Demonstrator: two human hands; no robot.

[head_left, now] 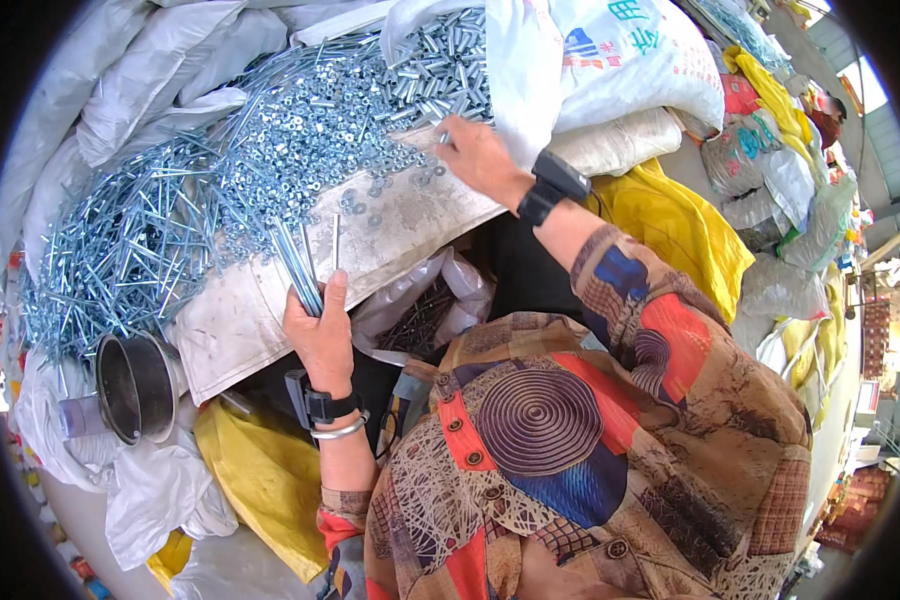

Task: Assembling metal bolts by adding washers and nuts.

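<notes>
My left hand (pixel 320 335) is closed around a bundle of long thin metal bolts (pixel 293 262), their upper ends pointing away from me. One bolt (pixel 336 240) stands apart from the bundle, near the thumb. My right hand (pixel 475 157) is at the near edge of a pile of short metal sleeves (pixel 438 62), its fingers pinched together. What they hold is too small to make out. Between the hands lie loose washers (pixel 373 190) on a whitish sheet (pixel 260 300), and beyond them a heap of nuts (pixel 305 135).
Long bolts (pixel 135 235) lie heaped at the left, above a dark metal pot (pixel 135 388). A full white woven sack (pixel 630 70) stands at the far right of the work surface. Below the sheet, an open bag (pixel 425 300) contains dark metal pieces. Yellow cloth (pixel 670 220) hangs at the right.
</notes>
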